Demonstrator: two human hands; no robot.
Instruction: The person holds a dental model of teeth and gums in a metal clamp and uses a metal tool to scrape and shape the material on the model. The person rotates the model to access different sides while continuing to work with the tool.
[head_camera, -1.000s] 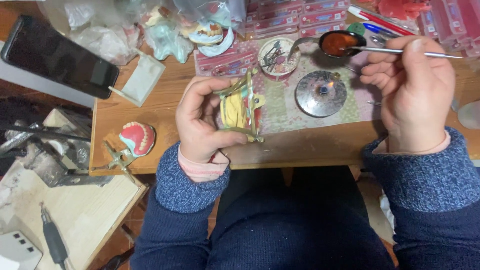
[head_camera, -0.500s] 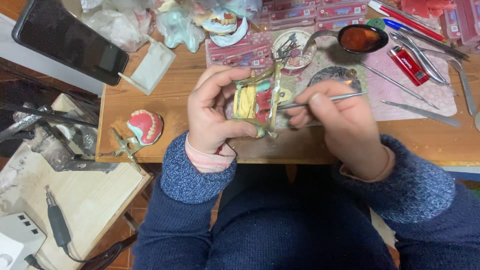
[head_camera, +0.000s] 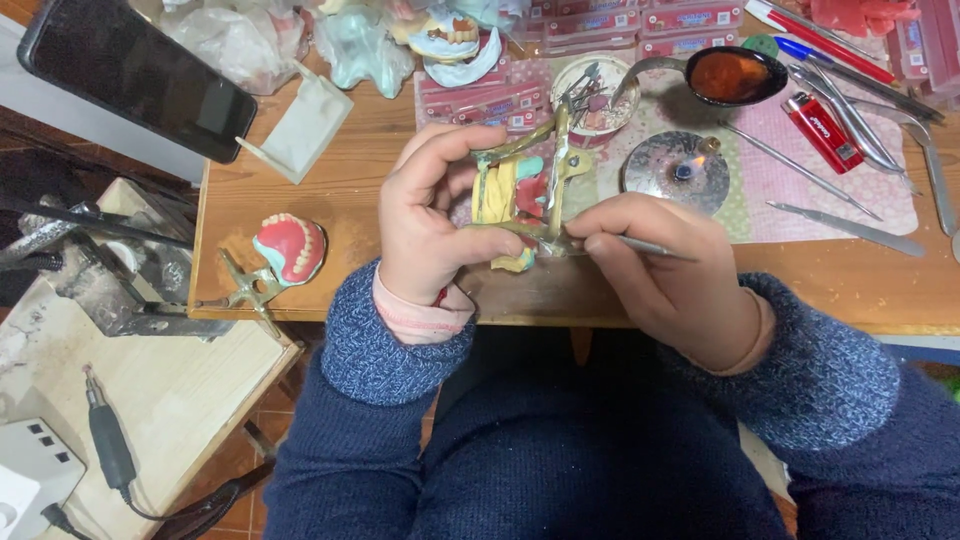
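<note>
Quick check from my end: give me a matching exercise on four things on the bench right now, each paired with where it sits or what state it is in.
Things:
1. brass articulator with yellow model
2. thin metal instrument
3. red lighter
4. black phone

Places or states:
A. lying on the pink mat at the right
B. gripped in the left hand
C. screen dark, at the table's far left corner
D. pinched in the right hand, tip at the model

Pairs: 1-B, 2-D, 3-A, 4-C
</note>
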